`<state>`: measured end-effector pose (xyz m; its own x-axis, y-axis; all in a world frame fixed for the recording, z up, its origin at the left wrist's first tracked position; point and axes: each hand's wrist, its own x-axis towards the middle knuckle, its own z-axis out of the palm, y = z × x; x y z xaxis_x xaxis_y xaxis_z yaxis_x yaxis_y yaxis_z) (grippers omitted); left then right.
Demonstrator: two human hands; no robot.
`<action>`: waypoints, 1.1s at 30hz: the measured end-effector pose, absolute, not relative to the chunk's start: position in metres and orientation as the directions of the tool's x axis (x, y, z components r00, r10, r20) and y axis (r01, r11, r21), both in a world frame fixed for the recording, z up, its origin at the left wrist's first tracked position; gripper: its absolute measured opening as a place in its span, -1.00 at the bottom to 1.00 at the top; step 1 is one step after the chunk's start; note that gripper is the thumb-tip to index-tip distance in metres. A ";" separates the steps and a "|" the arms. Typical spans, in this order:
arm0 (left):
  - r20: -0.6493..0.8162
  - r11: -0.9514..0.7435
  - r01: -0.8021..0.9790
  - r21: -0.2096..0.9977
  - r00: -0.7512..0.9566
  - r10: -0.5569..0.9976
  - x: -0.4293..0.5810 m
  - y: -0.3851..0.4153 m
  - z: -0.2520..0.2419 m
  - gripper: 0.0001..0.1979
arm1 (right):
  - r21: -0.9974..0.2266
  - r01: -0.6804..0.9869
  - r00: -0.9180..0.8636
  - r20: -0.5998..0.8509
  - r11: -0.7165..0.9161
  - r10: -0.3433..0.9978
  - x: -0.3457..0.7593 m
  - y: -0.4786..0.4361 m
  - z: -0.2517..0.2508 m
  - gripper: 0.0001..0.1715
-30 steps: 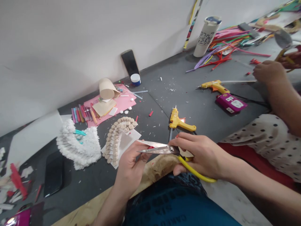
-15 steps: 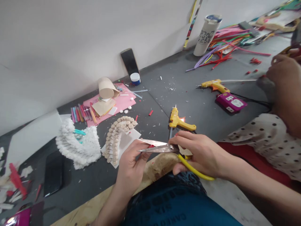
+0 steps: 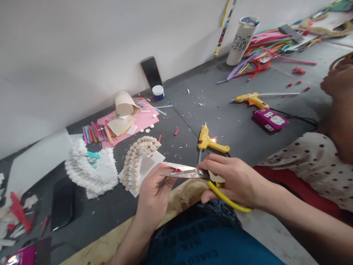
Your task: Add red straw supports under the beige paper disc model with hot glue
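Note:
My right hand [image 3: 234, 182] grips yellow-handled scissors [image 3: 187, 172], blades pointing left and slightly apart. A small red piece [image 3: 177, 170] sits between the blades. My left hand [image 3: 153, 195] is curled, its fingertips pinched at that red piece under the blade tips. Both hands hover over my lap, above blue fabric [image 3: 204, 239] and a tan rolled piece [image 3: 187, 193]. Just beyond the hands lie a beige arch of rolled pieces [image 3: 138, 158] on white card and a yellow glue gun [image 3: 211, 141].
A white fluffy arch [image 3: 91, 171], a black phone [image 3: 63, 204], markers [image 3: 96, 133] and pink paper [image 3: 138, 121] lie left. A second glue gun [image 3: 249, 98], a magenta power strip [image 3: 270, 119] and coloured sticks [image 3: 264, 48] lie right. Another person's arm [image 3: 336, 106] is at the far right.
The scissor blades have closed slightly on the red piece. The other person's hand at the right has pulled back toward the frame edge.

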<state>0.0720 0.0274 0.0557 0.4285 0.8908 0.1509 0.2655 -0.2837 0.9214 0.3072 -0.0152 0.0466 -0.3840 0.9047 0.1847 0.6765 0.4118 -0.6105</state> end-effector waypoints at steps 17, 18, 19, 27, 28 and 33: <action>0.174 -0.292 0.253 0.922 0.403 0.898 0.072 0.028 0.056 -0.80 | -0.646 0.649 -0.374 0.191 0.403 0.908 0.307 -0.014 0.046 -0.25; 0.170 -0.290 0.256 0.922 0.404 0.899 0.072 0.028 0.056 -0.80 | -0.641 0.650 -0.375 0.196 0.408 0.906 0.307 -0.014 0.045 -0.26; 0.164 -0.286 0.263 0.921 0.403 0.900 0.072 0.027 0.056 -0.80 | -0.636 0.651 -0.377 0.202 0.413 0.904 0.307 -0.014 0.045 -0.27; 0.076 -0.183 0.289 0.940 0.346 0.935 0.074 0.029 0.058 -0.84 | -0.651 0.669 -0.316 0.189 0.359 0.930 0.310 -0.009 0.037 -0.46; 0.029 -0.131 0.285 0.950 0.336 0.941 0.073 0.029 0.057 -0.83 | -0.649 0.696 -0.263 0.166 0.306 0.950 0.313 -0.004 0.035 -0.49; -0.226 0.208 0.090 0.974 0.318 0.921 0.071 0.026 0.047 -0.78 | -0.573 0.815 0.016 0.170 0.085 0.985 0.336 0.056 0.012 -0.44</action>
